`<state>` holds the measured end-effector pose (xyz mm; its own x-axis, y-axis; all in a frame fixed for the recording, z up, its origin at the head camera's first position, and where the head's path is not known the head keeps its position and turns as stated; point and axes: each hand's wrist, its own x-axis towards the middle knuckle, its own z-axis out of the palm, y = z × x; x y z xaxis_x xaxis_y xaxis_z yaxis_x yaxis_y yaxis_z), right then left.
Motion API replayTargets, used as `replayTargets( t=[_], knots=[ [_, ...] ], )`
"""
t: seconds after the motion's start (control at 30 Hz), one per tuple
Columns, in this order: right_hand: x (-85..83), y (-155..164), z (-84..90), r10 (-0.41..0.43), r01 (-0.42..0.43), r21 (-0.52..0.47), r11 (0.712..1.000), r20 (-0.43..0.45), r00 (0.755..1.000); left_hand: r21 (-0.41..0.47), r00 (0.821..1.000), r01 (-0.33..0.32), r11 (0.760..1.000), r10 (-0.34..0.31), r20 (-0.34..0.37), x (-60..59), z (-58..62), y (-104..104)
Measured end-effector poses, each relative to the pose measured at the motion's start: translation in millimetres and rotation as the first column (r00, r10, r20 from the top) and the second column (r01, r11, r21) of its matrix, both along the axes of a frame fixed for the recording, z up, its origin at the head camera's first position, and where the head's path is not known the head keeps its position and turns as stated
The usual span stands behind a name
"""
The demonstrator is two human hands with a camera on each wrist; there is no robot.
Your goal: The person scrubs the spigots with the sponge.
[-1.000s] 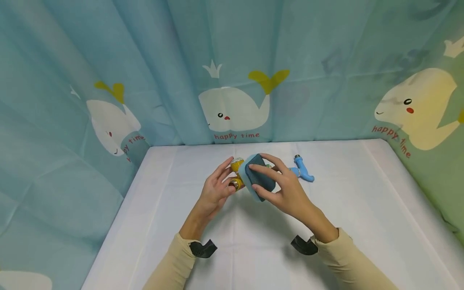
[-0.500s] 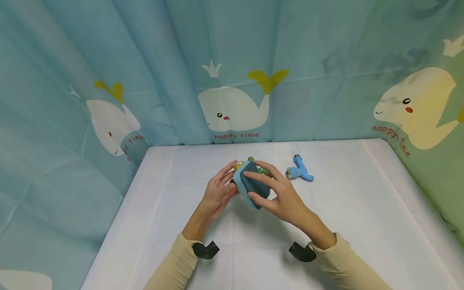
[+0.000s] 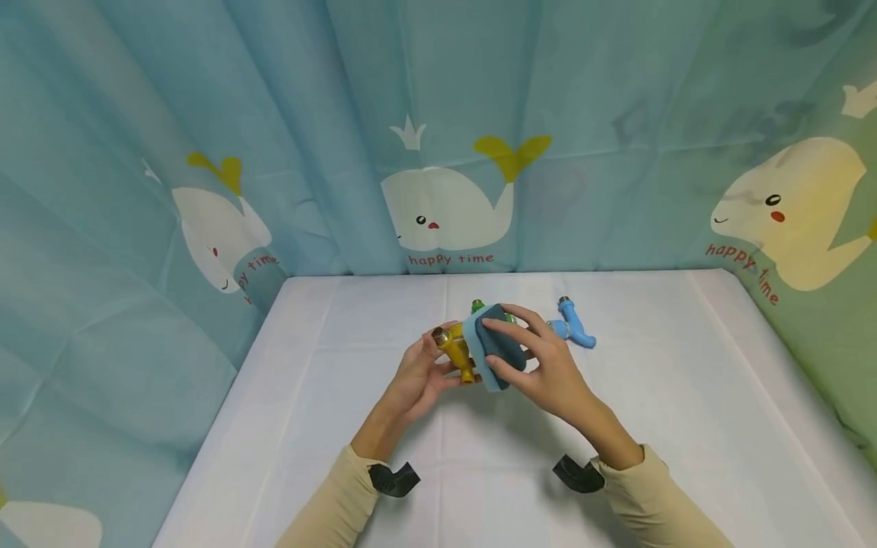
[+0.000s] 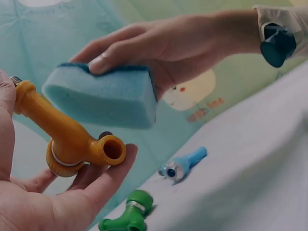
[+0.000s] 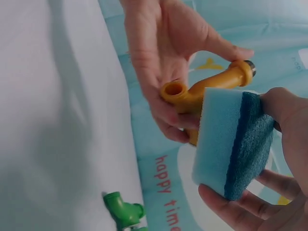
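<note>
My left hand (image 3: 416, 374) (image 4: 29, 202) (image 5: 163, 62) holds a yellow plastic tap (image 3: 455, 351) (image 4: 65, 137) (image 5: 211, 86) above the white table, fingers and thumb around its body. My right hand (image 3: 541, 365) (image 4: 173, 45) (image 5: 269, 183) grips a blue sponge (image 3: 495, 346) (image 4: 103, 96) (image 5: 233, 144) with a dark scouring side, its light face against the tap. A green tap (image 3: 495, 313) (image 4: 127, 216) (image 5: 122, 211) lies on the table behind the sponge, mostly hidden in the head view. A blue tap (image 3: 574, 327) (image 4: 185, 162) lies to the right.
The white tablecloth (image 3: 658, 426) covers the table. A teal whale-print curtain (image 3: 438, 137) closes in the back and both sides. Beige sleeves with dark wrist mounts (image 3: 393, 479) show at the bottom.
The yellow tap has been turned in my left hand so its stem now points up-left and is more exposed. The sponge has shifted slightly right along it.
</note>
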<state>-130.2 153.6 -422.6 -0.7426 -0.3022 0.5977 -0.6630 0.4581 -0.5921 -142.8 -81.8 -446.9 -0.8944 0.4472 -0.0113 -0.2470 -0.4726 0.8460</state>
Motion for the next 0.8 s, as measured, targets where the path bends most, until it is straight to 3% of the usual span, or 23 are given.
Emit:
replayTargets(
  t=[0.2, 0.5, 0.8],
  knots=[
    [4.9, 7, -3.5, -0.017, 0.017, -0.002, 1.000, 0.022, 1.000, -0.022, 0.999, 0.032, 0.999, -0.033, -0.016, 3.3, -2.3, 4],
    [8.5, 22, 5.5, -0.068, 0.068, -0.016, 0.998, 0.015, 0.998, -0.149, 0.993, -0.028, 0.988, 0.011, -0.117, 2.1, -7.0, 4],
    [1.1, 25, 29.6, 0.033, -0.033, 0.004, 0.999, 0.017, 0.999, -0.272, 0.971, -0.063, 0.960, -0.004, -0.237, 5.3, -6.3, 3]
  ],
)
